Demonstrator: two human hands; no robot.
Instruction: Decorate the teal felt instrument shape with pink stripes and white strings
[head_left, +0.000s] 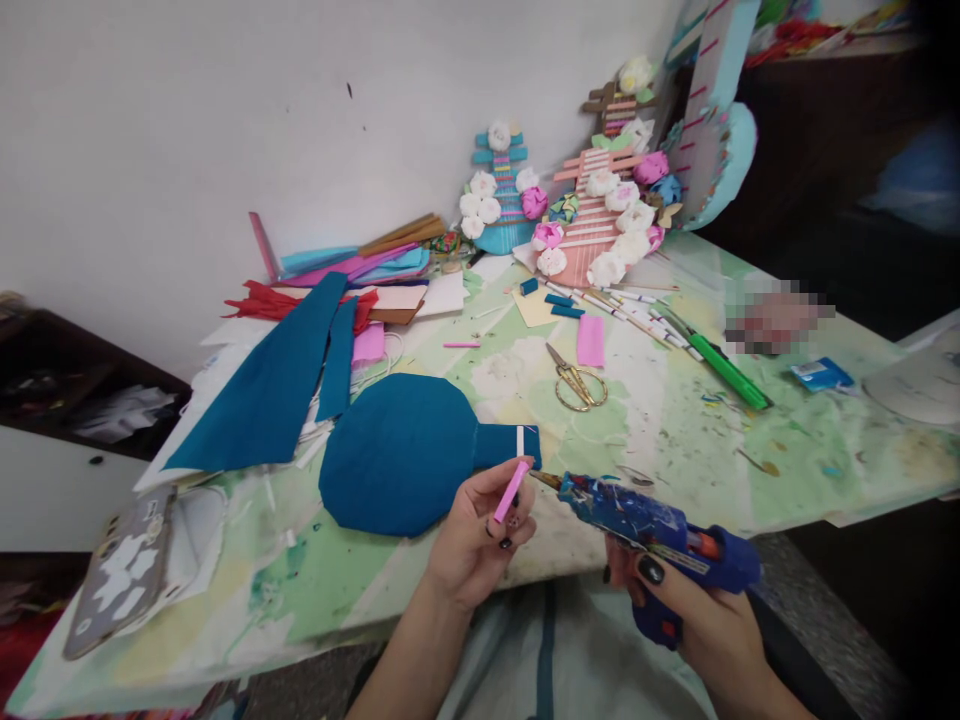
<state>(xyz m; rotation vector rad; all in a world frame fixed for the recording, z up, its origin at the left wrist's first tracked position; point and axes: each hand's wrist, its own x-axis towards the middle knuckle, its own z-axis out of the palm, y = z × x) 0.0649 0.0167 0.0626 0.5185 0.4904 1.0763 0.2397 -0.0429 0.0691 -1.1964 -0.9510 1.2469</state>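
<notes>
Head view: from my remote seat I look down on a green-and-white desk [697, 460].
Blue cutout [405, 455]: I see it lying flat on the desk, left of centre, its narrow neck [495, 446] pointing right.
Glue gun [637, 520]: near right, tip leftward beside a pink strip [512, 492]; whether they touch, I cannot tell.
Right hand [712, 610]: fingers wrapped around the glue gun.
Left hand [476, 530]: fingers pinched together on the pink strip, just nearer than the neck.
Scissors [576, 383]: lying beyond the neck, slightly right.
White strip [520, 440]: across the neck, toward its right end.
</notes>
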